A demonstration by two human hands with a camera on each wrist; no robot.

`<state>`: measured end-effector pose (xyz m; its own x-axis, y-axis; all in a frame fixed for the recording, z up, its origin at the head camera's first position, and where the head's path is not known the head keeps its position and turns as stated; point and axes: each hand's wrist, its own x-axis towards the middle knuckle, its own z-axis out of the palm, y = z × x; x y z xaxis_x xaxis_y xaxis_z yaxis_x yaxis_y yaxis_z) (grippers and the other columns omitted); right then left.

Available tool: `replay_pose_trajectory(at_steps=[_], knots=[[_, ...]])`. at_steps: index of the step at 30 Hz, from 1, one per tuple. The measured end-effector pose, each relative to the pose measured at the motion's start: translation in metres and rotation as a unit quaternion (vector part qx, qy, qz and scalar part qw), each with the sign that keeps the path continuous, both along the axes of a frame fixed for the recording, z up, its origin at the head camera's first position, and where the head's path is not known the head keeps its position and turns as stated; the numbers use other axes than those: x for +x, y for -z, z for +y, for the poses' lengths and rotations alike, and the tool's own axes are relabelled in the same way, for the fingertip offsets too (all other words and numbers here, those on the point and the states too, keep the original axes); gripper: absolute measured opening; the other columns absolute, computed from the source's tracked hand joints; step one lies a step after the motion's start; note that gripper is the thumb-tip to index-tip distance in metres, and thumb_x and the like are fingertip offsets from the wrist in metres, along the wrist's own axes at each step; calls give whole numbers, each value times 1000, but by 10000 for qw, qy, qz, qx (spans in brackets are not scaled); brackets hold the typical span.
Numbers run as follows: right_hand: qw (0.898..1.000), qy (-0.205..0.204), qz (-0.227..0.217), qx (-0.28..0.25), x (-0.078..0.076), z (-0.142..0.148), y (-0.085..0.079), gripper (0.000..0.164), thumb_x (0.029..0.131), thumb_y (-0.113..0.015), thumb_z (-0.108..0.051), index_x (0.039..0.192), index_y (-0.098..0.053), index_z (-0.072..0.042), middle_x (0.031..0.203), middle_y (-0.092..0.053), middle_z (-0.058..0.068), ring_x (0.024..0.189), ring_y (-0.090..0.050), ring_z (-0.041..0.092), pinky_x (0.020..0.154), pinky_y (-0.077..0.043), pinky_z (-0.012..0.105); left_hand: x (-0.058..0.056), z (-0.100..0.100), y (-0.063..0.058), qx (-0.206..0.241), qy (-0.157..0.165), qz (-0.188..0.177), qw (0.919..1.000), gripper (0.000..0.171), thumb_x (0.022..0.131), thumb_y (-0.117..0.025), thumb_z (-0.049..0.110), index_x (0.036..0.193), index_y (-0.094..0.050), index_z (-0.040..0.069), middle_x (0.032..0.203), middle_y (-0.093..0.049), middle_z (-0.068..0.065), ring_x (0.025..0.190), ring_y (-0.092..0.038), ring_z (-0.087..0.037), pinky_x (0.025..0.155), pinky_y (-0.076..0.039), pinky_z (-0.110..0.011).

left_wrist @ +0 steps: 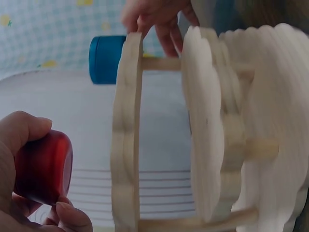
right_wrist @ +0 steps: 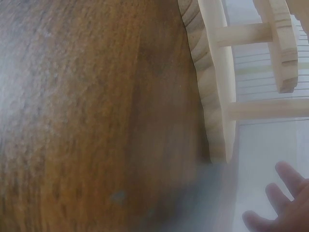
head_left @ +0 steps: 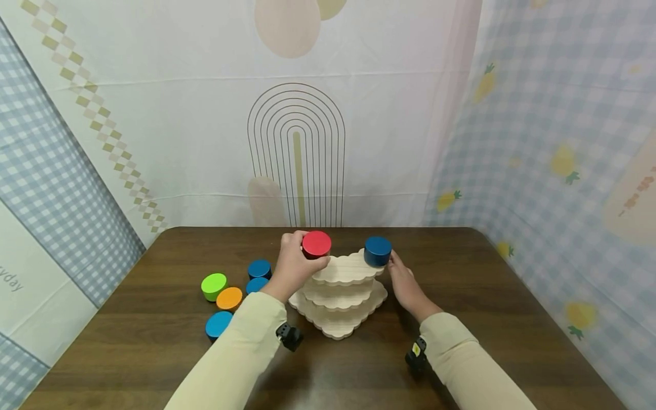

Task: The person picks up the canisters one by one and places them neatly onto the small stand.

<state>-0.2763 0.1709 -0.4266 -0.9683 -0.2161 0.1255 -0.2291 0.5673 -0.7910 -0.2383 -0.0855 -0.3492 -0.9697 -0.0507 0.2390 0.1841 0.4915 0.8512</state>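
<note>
One surface [head_left: 154,359] carries one three-tier stand [head_left: 338,294]. The left hand [head_left: 294,267] pinches one red cylinder [head_left: 316,244] above the top tier [head_left: 342,270]; the right hand [head_left: 409,286], fingers extended, is beside one blue cylinder [head_left: 377,251] there. At left are three other blue cylinders [head_left: 218,324], one green cylinder [head_left: 214,286], one orange cylinder [head_left: 229,298].

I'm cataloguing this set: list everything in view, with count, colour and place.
Table: one, dark brown, in front
Tiered stand: one, pale wood, mid-table
Red cylinder: one, red, in left hand, above top tier
Dark blue cylinder: one, dark blue, on top tier, right corner
Blue cylinders: three, blue, on table, left of stand
Orange cylinder: one, orange, among blue cylinders
Green cylinder: one, lime, beside orange cylinder
White cloth: one, printed white, behind table
Checked cloth: two areas, blue and white, left and right
Left hand: one, gripping red cylinder
Right hand: one, beside dark blue cylinder
Sleeves: two, cream, on forearms
Wrist cameras: two, black, one per wrist
</note>
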Motion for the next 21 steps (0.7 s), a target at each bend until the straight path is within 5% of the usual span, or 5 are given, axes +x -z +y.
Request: replay_pose_trajectory(at_steps=[21], knots=[[9998, -113, 53, -175, -2, 0, 3, 52, 107, -14, -28, 155, -10, -8, 156, -22, 23, 143, -19, 41, 112, -17, 59, -4, 48, 6, -441, 335, -360, 9978, 57, 77, -78, 23, 123, -51, 3, 122, -41, -16, 104, -55, -28, 86, -52, -41]])
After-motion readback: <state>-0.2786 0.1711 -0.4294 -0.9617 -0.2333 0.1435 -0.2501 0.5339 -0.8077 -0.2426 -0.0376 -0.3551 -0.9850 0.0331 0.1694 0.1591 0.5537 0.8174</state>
